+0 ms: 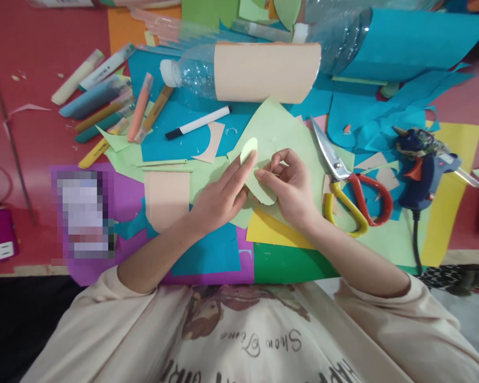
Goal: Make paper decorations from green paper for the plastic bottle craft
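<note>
Between my two hands is a pale green paper strip with rounded ends, lifted above a larger light green sheet. My left hand grips the strip's left part, its fingers pressed together and pointing up to the right. On the other side, the thumb and forefinger of my right hand pinch the strip near its middle. Big scissors with one yellow and one red handle lie partly open just right of my right hand. A peach paper piece rests left of my left hand.
A plastic bottle wrapped in peach paper lies beyond my hands; another in blue paper is at far right. Several markers lie at left, near a blurred-out phone-like object. A glue gun with its cord sits at right among paper scraps.
</note>
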Demonstrator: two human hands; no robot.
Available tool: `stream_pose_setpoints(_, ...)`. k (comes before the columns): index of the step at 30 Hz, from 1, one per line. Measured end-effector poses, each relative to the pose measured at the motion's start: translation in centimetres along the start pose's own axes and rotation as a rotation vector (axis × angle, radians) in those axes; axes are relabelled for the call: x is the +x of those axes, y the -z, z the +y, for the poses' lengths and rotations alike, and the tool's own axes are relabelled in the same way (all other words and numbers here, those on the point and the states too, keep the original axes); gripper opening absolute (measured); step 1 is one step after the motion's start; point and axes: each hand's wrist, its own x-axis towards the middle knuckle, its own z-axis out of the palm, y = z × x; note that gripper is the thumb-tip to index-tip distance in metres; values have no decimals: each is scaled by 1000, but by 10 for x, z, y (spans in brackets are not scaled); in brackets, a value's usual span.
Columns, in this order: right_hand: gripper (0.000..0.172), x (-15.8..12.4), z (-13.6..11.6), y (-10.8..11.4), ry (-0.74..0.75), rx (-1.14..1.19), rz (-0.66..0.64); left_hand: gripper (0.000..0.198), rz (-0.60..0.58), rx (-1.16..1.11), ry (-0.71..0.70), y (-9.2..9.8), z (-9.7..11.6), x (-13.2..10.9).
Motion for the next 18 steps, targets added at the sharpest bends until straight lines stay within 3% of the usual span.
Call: stream_pose_setpoints(18,33,1,0,2,1,-11,-11,59,29,78,-57,0,1,1)
